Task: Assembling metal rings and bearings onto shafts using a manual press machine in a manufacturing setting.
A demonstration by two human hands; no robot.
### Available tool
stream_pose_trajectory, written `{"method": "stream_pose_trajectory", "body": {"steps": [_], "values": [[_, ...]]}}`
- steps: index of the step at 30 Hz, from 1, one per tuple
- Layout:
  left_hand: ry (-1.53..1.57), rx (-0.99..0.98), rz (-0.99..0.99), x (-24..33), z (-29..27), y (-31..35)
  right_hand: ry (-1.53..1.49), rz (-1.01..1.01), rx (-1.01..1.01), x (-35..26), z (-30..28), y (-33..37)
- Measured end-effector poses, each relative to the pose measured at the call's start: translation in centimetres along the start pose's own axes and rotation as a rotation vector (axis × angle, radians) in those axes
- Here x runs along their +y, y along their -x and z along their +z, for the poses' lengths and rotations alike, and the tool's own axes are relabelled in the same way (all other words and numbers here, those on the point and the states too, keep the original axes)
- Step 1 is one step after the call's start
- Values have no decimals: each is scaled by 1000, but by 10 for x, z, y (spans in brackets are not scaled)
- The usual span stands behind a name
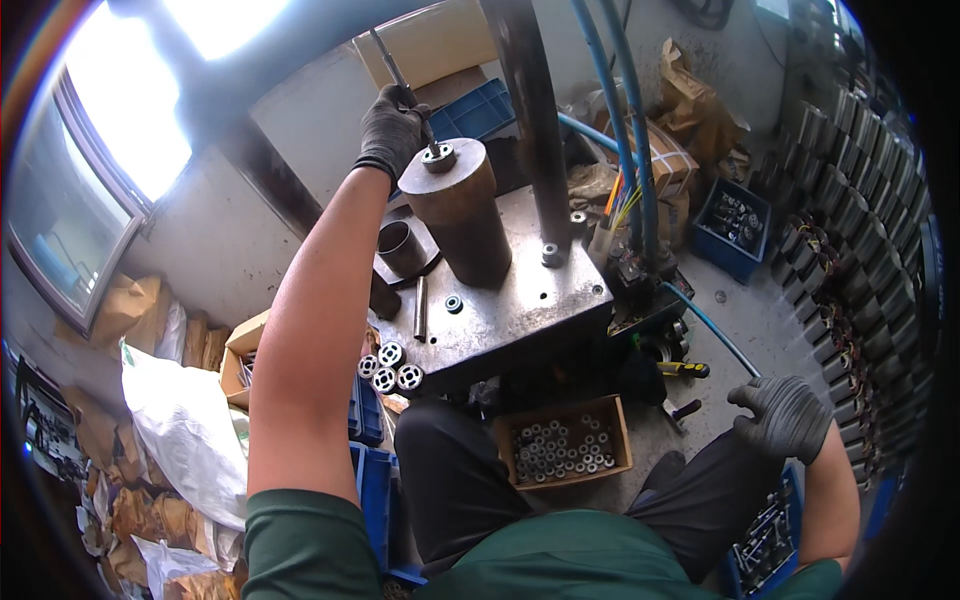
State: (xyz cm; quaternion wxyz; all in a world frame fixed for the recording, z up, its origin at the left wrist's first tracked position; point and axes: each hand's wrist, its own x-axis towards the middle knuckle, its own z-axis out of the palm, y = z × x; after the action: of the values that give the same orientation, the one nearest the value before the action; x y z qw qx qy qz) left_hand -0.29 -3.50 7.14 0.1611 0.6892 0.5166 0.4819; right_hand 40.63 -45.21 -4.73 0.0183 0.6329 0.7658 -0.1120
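The left hand point(393, 128), in a dark glove, has its fingers closed round a thin metal rod point(388, 58), pinching it partway along. The rod's lower end meets a small wheel point(438, 162) on top of a tall round block point(455, 220), so this one piece looks begun; whether the rod is fully seated in the wheel I cannot tell. The rod's long axis runs close to upright, its free end pointing up and leaning left in the view, its other end pointing down at the block, which stands upright too. Round the block, on the metal worktop point(510, 310), are a short open cup point(402, 250), an upright pin point(420, 308) and a little ring point(454, 304). At the near left corner, four loose wheels point(390, 356) sit grouped with no rods in them, so these seem left to do. Below the worktop, a cardboard box point(624, 445) holds many small rings point(560, 450), apparently unused. Farther out, the right hand point(785, 415), also gloved, has curled fingers at the end of a blue bar point(715, 330); I cannot tell whether it grips the bar
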Motion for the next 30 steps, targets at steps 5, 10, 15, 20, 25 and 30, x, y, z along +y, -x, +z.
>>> {"method": "stream_pose_trajectory", "body": {"steps": [5,10,15,20,25,30], "values": [[94,-1,-32,-4,0,4,-55,39,129,0,-25,-14],[-3,2,-22,-11,-2,-2,-93,3,206,-1,-38,-25],[-9,-17,-15,-20,-6,-13,84,-86,-92,6,-17,-13],[-87,-27,-11,-16,0,-10,58,13,-155,4,-23,-13],[-110,-5,-5,-24,-7,-11,-89,77,-38,1,-28,-21],[-156,-41,-6,-26,-3,-14,94,-7,-251,7,-14,-11]]}}
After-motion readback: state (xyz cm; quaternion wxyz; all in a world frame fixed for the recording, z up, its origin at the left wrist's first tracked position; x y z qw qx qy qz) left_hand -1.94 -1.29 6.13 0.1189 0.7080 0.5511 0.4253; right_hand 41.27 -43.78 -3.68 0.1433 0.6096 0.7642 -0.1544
